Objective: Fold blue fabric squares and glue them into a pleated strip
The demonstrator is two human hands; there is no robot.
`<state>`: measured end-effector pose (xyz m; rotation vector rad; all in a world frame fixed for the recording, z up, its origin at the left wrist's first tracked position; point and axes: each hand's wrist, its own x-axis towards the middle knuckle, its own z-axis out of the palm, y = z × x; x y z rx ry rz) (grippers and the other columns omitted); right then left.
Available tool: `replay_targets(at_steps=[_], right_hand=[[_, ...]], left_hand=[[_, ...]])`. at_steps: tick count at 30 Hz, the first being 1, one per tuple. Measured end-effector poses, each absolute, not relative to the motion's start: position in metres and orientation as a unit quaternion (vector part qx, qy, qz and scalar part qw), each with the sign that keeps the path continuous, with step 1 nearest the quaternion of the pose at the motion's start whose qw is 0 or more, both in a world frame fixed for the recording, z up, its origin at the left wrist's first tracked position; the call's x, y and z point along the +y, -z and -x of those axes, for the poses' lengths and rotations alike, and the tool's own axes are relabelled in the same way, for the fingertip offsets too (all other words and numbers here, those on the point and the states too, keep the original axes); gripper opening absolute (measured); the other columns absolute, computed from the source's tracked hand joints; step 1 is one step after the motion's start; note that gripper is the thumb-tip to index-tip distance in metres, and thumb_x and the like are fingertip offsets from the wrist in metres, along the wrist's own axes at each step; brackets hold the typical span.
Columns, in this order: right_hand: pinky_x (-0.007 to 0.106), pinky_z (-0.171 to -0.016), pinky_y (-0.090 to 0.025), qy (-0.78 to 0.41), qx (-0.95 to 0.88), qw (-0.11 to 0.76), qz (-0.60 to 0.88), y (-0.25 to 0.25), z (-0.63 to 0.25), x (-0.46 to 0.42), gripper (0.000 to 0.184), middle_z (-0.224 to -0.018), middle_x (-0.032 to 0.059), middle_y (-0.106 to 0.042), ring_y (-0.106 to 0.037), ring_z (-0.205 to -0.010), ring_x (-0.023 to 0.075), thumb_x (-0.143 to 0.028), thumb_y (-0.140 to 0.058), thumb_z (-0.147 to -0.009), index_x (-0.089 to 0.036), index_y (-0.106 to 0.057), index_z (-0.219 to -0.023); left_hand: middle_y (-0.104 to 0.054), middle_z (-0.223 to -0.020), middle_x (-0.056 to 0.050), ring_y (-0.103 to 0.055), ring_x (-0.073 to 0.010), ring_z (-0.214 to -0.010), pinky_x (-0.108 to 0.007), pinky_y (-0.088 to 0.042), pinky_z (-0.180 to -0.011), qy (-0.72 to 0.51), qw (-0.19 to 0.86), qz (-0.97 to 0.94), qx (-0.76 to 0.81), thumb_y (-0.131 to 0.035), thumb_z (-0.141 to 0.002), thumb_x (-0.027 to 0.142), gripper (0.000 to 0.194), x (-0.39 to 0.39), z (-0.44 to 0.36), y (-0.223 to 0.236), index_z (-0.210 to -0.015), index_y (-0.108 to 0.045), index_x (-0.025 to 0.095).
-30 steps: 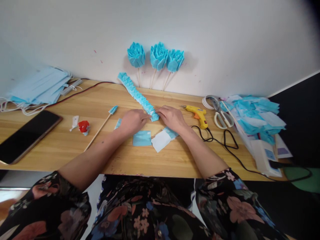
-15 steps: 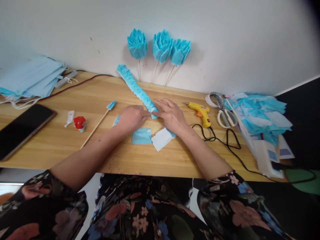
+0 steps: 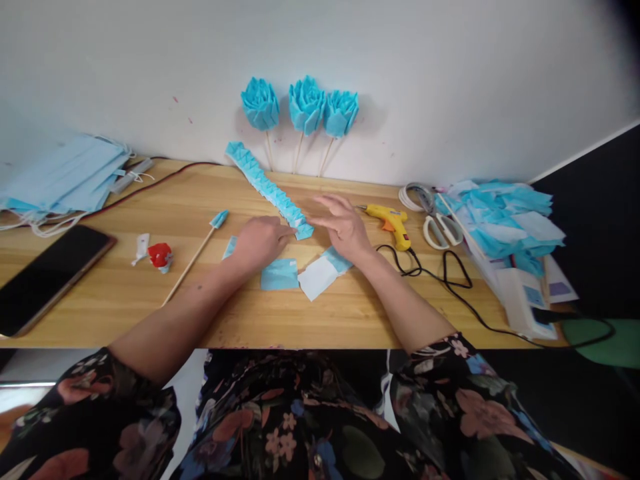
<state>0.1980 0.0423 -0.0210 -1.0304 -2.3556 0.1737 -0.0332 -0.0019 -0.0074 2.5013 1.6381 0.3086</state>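
"What's nearest on the table (image 3: 320, 319)?"
"A blue square (image 3: 280, 275) and a white piece (image 3: 319, 278), side by side."
"And the hands?"
"Just past those. The left hand (image 3: 261, 244) is curled with one finger poking out. I can't tell if it grips. The right hand (image 3: 345, 230) is open, fingers spread."
"What's between their fingertips?"
"The near end of the folded blue strip (image 3: 270, 190). It lies on the table, slanting back toward three blue flowers (image 3: 307, 107) on sticks, by the wall (image 3: 425, 80)."
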Motion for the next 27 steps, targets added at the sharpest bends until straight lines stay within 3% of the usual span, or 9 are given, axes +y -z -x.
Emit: replay_targets(at_steps=[9,13,18,20,27], right_hand=[[0.053,-0.112,-0.043,-0.052,-0.898,0.191,0.393,0.025,-0.185,0.041,0.043,-0.147,0.0021,-0.059,-0.045,-0.141,0.029,-0.005,-0.047,-0.092,-0.029,-0.081,-0.105],[0.055,-0.11,-0.044,-0.069,-0.891,0.207,0.398,0.029,-0.188,0.046,0.045,-0.143,0.0015,-0.062,-0.048,-0.138,0.0286,-0.003,-0.047,-0.09,-0.031,-0.081,-0.101],[0.052,-0.111,-0.044,-0.077,-0.859,0.321,0.391,0.027,-0.204,0.051,0.051,-0.14,0.0011,-0.064,-0.055,-0.131,0.0227,0.0,-0.042,-0.088,-0.031,-0.08,-0.102],[0.052,-0.111,-0.044,-0.075,-0.86,0.33,0.381,0.025,-0.205,0.049,0.049,-0.139,0.0016,-0.065,-0.055,-0.131,0.0224,-0.002,-0.042,-0.09,-0.03,-0.08,-0.102],[0.054,-0.111,-0.043,-0.075,-0.904,0.215,0.362,0.023,-0.184,0.04,0.046,-0.144,0.0009,-0.061,-0.049,-0.137,0.0278,-0.004,-0.046,-0.092,-0.032,-0.08,-0.106]], left_hand=[[-0.072,-0.085,-0.008,-0.064,-0.0219,-0.083,-0.031,-0.043,-0.073,-0.097,0.059,-0.843,0.526,-0.045,-0.093,0.021,0.04,0.001,0.039,0.01,-0.115,-0.078,0.025],[-0.072,-0.085,-0.008,-0.065,-0.0225,-0.085,-0.031,-0.043,-0.074,-0.089,0.067,-0.844,0.524,-0.044,-0.093,0.019,0.041,0.001,0.04,0.009,-0.113,-0.079,0.026],[-0.072,-0.086,-0.008,-0.065,-0.0223,-0.084,-0.031,-0.043,-0.074,-0.087,0.078,-0.841,0.529,-0.046,-0.093,0.02,0.037,0.0,0.039,0.005,-0.108,-0.08,0.025],[-0.072,-0.087,-0.008,-0.065,-0.0218,-0.084,-0.031,-0.044,-0.075,-0.092,0.083,-0.839,0.529,-0.047,-0.093,0.02,0.037,0.0,0.039,0.005,-0.109,-0.08,0.025],[-0.076,-0.09,-0.008,-0.067,-0.0207,-0.086,-0.031,-0.049,-0.081,-0.129,0.103,-0.832,0.53,-0.047,-0.091,0.018,0.038,0.002,0.043,0.009,-0.109,-0.08,0.025]])
